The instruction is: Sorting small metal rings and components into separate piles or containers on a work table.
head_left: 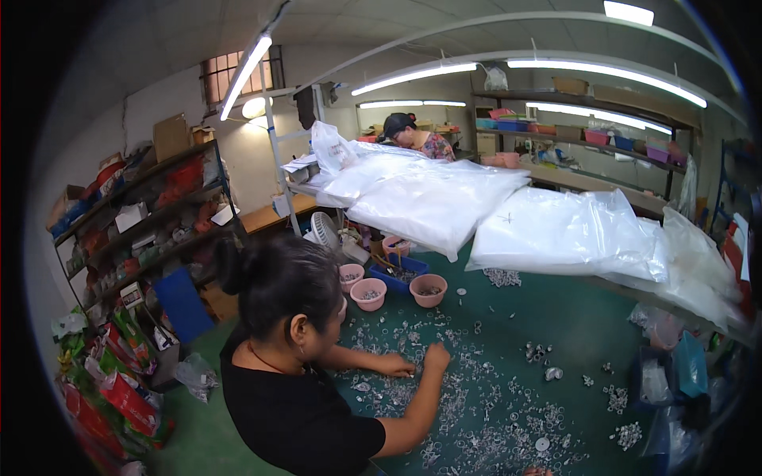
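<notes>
At the lower edge, right of the middle, only a sliver of fingers shows, seemingly my right hand (537, 471). It lies by the small metal rings and parts (508, 424) scattered over the green tabletop (496, 309); whether it holds anything is hidden. My left hand is out of the picture. Near those fingers rests a round pale disc (542, 444). A co-worker in a black shirt (294, 412) leans over the table from the left, with one hand (394, 365) among the parts and the other hand (436, 357) closed just above them.
Pink bowls (367, 294) and a blue tray (399, 274) of parts stand at the far side. White plastic bags (444, 198) cover a raised shelf over the table. Small heaps of parts (615, 399) and a teal bin (692, 363) are at right. Another person (413, 136) sits behind.
</notes>
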`<state>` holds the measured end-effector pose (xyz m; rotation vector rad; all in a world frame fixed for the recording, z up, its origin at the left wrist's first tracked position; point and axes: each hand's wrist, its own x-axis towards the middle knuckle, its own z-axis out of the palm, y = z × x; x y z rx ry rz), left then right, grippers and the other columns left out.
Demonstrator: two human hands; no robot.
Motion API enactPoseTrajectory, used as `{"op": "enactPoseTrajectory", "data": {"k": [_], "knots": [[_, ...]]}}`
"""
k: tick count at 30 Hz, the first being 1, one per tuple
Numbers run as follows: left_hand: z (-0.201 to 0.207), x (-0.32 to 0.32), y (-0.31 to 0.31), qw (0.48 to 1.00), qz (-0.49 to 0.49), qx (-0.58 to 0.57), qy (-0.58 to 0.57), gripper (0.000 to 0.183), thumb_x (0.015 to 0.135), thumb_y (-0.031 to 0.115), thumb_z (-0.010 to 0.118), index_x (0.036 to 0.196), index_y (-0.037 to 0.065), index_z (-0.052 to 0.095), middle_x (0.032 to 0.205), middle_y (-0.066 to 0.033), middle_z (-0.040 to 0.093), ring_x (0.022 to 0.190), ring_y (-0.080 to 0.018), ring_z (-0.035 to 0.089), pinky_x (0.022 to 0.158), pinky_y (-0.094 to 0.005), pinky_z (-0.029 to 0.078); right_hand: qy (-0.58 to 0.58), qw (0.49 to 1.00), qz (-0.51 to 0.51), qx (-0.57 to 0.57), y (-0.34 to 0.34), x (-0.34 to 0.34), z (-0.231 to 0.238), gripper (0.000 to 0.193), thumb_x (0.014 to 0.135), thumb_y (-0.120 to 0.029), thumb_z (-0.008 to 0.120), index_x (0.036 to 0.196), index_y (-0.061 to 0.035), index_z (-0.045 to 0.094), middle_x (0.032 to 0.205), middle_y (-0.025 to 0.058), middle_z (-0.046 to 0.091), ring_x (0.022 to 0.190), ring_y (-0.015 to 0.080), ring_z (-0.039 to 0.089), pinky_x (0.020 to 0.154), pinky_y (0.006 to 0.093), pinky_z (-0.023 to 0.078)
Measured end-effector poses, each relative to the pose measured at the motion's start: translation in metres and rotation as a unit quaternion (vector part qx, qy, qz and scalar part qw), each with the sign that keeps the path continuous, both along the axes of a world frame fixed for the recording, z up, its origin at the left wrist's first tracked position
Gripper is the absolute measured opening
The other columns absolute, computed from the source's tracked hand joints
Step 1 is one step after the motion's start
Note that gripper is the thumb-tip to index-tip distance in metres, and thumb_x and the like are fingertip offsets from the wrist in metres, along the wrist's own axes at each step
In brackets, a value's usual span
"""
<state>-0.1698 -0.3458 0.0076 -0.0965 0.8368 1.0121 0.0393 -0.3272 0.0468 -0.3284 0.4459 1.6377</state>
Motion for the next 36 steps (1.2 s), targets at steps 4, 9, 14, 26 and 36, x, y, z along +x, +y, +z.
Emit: {"op": "enactPoseTrajectory", "data": {"k": [4,9,14,26,36], "knots": [[-0.004,0.006,0.025,0.992,-0.025,0.041,-0.115,0.007,0.074,0.013,0.056,0.075,0.006,0.055,0.059,-0.0015,0.049,0.055,-0.0106,0.049,0.045,-0.0215,0.04,0.051,0.995,0.052,0.074,0.002,0.029,-0.05,0.022,0.08,-0.026,0.048,0.082,-0.0053,0.051,0.077,0.0054,0.052,0.066,0.014,0.05,0.049,0.0233,0.04],[0.015,0.01,0.033,0.991,-0.111,-0.008,-0.069,0.033,0.079,0.026,0.043,0.053,0.006,0.045,0.048,-0.0084,0.041,0.042,-0.0175,0.038,0.035,-0.0229,0.029,0.041,0.996,0.075,0.005,-0.004,0.027,-0.012,0.016,0.083,-0.021,0.043,0.074,-0.0085,0.046,0.065,0.0009,0.042,0.039,0.0082,0.033,0.033,0.0185,0.028],[-0.001,0.028,0.034,0.983,-0.166,-0.045,-0.064,0.032,0.079,0.024,0.044,0.053,0.005,0.045,0.047,-0.0085,0.039,0.042,-0.0166,0.036,0.036,-0.023,0.029,-0.152,0.976,0.103,-0.12,-0.041,0.049,-0.046,0.016,0.081,-0.02,0.047,0.073,-0.007,0.049,0.057,0.0012,0.042,0.039,0.0078,0.036,0.03,0.0188,0.024],[-0.043,0.002,0.009,0.993,-0.092,-0.026,-0.075,0.005,0.079,0.007,0.048,0.08,0.003,0.051,0.069,-0.0092,0.05,0.055,-0.0156,0.046,0.044,-0.0227,0.036,-0.919,0.319,0.232,-0.028,0.025,0.015,-0.091,0.017,0.069,-0.02,0.058,0.083,-0.0097,0.058,0.071,0.0118,0.058,0.059,0.0267,0.056,0.053,0.0342,0.045],[-0.05,-0.009,-0.012,0.992,-0.082,-0.091,-0.029,0.022,0.079,0.017,0.045,0.061,0.006,0.049,0.053,-0.008,0.043,0.055,-0.02,0.043,0.05,-0.0249,0.035,-0.916,0.255,0.307,0.044,0.055,-0.02,-0.078,0.024,0.071,-0.022,0.053,0.092,-0.0137,0.059,0.075,0.014,0.058,0.064,0.0299,0.056,0.058,0.0372,0.045]]}}
